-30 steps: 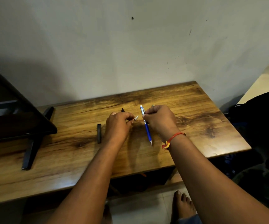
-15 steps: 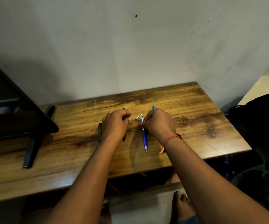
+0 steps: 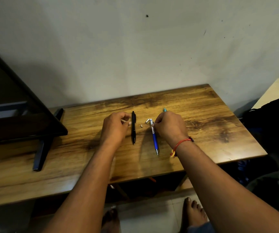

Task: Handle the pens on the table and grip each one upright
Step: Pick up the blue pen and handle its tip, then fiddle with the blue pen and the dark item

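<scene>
Right hand (image 3: 169, 127) curls around a teal pen (image 3: 164, 109); left hand (image 3: 114, 127), loosely curled, empty, beside the black pen (image 3: 133, 127).

On my feed both forearms are bare up to the left hand (image 3: 115, 130) and the right hand (image 3: 169, 126). The right wrist carries the only ornament: a thin red thread (image 3: 181, 142) tied off in a small yellow knot (image 3: 173, 153), with a dark bit on its far side that I can't make out. Lower down, the left foot (image 3: 110, 221) and right foot (image 3: 193, 214) are bare, with a scrap of grey-blue cloth (image 3: 200, 228) at the bottom edge.
</scene>
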